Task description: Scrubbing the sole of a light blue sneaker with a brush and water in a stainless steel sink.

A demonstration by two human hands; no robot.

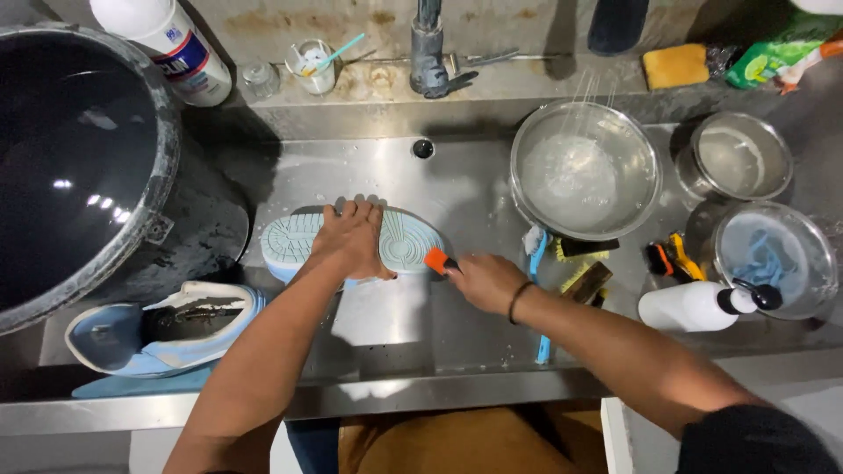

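1. Head view looks down at a metal sink [395,175].
2. One arm comes in from the bottom left. Its left hand [351,241] lies flat with fingers spread, pressing down on a pale blue shoe [408,241] that is turned sole up.
3. The other arm comes in from the right. Its right hand [486,281] is closed tight around a brush with an orange tip [436,260].
4. The orange tip touches the right end of the sole, just beside the left hand.
5. A second blue shoe [167,329] lies on its side to the left, near a big black bucket [79,167].
6. A steel bowl of soapy water [587,171] sits to the right.
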